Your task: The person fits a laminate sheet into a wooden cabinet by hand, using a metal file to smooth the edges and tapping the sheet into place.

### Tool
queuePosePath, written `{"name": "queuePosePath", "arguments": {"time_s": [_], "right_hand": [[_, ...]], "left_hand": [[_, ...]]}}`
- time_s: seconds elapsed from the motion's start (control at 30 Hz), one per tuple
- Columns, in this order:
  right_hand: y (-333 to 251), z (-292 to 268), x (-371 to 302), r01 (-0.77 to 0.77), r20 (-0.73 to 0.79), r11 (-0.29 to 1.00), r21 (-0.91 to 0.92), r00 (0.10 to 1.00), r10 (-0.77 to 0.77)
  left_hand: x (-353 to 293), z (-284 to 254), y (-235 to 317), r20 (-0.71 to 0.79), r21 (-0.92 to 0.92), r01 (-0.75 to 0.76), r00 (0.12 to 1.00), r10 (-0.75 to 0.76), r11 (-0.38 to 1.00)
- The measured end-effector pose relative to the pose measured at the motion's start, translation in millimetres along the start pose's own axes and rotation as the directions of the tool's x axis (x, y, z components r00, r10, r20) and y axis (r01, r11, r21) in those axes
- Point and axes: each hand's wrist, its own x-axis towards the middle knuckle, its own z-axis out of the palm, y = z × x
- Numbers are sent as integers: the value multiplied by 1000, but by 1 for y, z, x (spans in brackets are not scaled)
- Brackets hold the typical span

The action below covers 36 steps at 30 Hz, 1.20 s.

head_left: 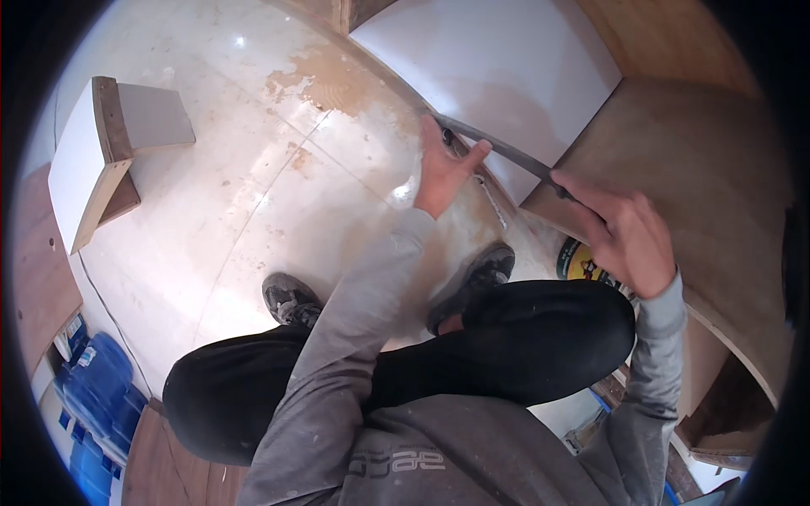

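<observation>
Bar (510, 153), dark and slim, spans the space between both hands, slanting across the front edge of a white panel (506, 67); whether it touches that edge cannot be told.

Nearest are the black-clad knees (548, 337), with blue jugs (97, 379) off to the left. Past them come the shoes (489, 271) on the floor (245, 202). A tin (580, 261) with a green and yellow label is partly covered by the right hand (634, 240), whose fingers are clenched on the bar's near end. Farther out, the left hand (440, 177) is at the other end, thumb raised; its remaining fingers are too hidden to say whether they grip or merely support.

Off to the left stands a white frame (76, 173), its pieces already joined and no hand on it. Beyond the bar, the white panel already meets a brown board (683, 160).

Work on the bar looks under way rather than finished: it is not yet let go. How much of the edge is done, and how much is left, does not show.
</observation>
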Motion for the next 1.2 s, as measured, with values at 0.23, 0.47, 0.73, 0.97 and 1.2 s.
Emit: {"name": "queuePosePath", "arguments": {"time_s": [0.23,0.47,0.73,0.97,1.2], "right_hand": [[20,5,17,116,-57,993,-21,992,-117],[-6,-24,5,-102,80,994,48,992,98],[2,1,2,9,-35,1000,-23,999,-10],[17,17,23,181,-123,983,-44,975,-185],[1,-14,10,10,-47,1000,21,999,-9]], "left_hand": [[6,-10,19,63,-114,75,996,-68,991],[-4,10,14,-50,7,-52,997,53,999],[2,-3,15,10,13,63,998,-63,998],[15,-22,25,130,-161,87,989,-66,983],[2,3,29,-14,-72,-41,999,40,997]]}}
